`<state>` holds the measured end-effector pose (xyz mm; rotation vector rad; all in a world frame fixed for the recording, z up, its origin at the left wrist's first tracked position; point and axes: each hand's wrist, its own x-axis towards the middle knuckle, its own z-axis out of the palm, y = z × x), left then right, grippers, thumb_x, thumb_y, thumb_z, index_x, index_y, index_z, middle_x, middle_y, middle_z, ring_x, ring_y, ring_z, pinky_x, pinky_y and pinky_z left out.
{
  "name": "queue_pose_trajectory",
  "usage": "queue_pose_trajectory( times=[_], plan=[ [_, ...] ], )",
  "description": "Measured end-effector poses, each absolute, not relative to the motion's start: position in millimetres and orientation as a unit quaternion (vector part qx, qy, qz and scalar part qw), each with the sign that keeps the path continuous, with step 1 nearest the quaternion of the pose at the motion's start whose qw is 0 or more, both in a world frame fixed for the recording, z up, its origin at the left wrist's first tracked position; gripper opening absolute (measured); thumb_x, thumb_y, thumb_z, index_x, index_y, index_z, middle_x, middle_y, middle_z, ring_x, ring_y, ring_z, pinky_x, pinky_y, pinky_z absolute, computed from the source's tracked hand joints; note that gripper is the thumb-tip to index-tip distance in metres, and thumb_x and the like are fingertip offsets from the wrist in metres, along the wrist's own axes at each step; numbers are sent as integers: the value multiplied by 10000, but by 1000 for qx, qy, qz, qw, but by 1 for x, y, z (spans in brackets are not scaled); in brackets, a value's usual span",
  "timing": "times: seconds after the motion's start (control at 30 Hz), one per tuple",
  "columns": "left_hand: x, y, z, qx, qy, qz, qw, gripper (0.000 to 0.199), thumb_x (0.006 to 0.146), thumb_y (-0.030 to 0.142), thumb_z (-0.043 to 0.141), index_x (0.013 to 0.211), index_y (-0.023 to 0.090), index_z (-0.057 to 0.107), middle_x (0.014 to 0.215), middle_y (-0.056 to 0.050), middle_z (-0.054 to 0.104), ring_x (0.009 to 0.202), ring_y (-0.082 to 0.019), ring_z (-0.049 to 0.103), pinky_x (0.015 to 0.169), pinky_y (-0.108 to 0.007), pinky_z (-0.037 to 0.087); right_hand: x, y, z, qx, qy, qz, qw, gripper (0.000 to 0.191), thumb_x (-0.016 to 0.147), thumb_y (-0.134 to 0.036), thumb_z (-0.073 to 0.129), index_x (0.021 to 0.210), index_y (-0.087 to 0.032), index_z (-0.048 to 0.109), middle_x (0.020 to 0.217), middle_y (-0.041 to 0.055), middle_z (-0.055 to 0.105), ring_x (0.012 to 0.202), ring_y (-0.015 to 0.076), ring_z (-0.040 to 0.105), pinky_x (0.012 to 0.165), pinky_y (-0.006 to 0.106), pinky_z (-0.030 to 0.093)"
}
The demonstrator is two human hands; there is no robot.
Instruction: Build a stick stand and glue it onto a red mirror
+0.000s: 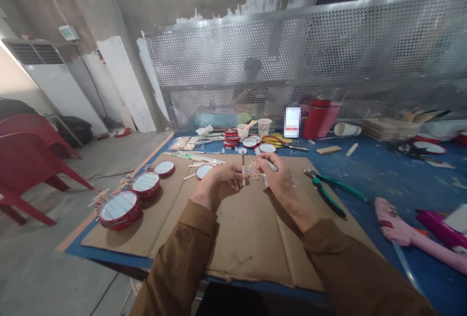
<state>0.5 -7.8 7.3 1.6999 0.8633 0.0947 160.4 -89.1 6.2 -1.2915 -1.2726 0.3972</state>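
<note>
My left hand (230, 175) is closed around a short flat wooden stick (243, 170), which stands upright and has a darker upper part. A few centimetres to the right, my right hand (275, 172) pinches a whitish pen-like tool (270, 165); its exact kind is not plain. Between and behind the hands lies a loose pile of rubber bands (254, 169) on the cardboard sheet (248, 243). A round red-rimmed lid with a white face (204, 171) is just left of my left hand, partly covered by it.
Round red-rimmed pieces with sticks (118, 207) line the cardboard's left. To the right lie green-handled pliers (328, 192) and a pink glue gun (397, 223). Scissors (284, 144), paper cups (264, 127) and a red bottle (316, 119) stand or lie before the perforated metal panel (204, 73).
</note>
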Motion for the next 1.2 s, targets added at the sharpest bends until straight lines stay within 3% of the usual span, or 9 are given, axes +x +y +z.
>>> queue_pose_trajectory(
  times=[0.1,0.33,0.57,0.77,1.0,1.2],
  plan=[
    [1,-9,5,723,377,55,576,345,751,463,709,758,127,629,544,0,607,492,-99,586,538,-209,445,161,-86,1,-556,-538,181,608,275,757,-447,581,853,-193,624,708,23,663,611,168,628,585,280,500],
    [-1,-13,5,736,376,83,557,327,825,413,618,681,119,624,534,-14,598,482,-98,561,542,-216,449,160,-83,-1,-547,-499,221,635,329,768,-510,580,814,-185,605,545,-22,583,489,131,552,494,242,472],
    [-5,-14,-2,693,359,131,611,292,695,351,762,797,111,632,612,-26,639,541,-114,611,570,-222,470,160,-81,-3,-523,-500,286,628,453,791,-630,511,862,-200,635,661,16,643,554,147,604,501,248,487],
    [-4,-13,-7,663,369,151,634,291,663,322,795,749,116,609,592,-19,628,546,-113,612,588,-222,470,158,-86,-1,-531,-535,257,605,368,780,-528,575,912,-188,624,679,9,623,556,145,592,511,252,487],
    [-1,-22,-3,680,385,168,601,318,780,432,658,736,126,585,599,-5,615,508,-92,578,566,-215,458,154,-88,-1,-538,-537,255,598,337,787,-519,548,824,-190,610,602,-6,595,526,141,570,494,253,491],
    [5,-29,-5,689,414,182,566,305,825,426,583,712,144,553,538,38,542,485,-83,546,542,-194,438,155,-88,-7,-553,-512,266,601,393,802,-539,551,920,-170,618,661,28,657,564,165,630,512,267,511]
  ],
)
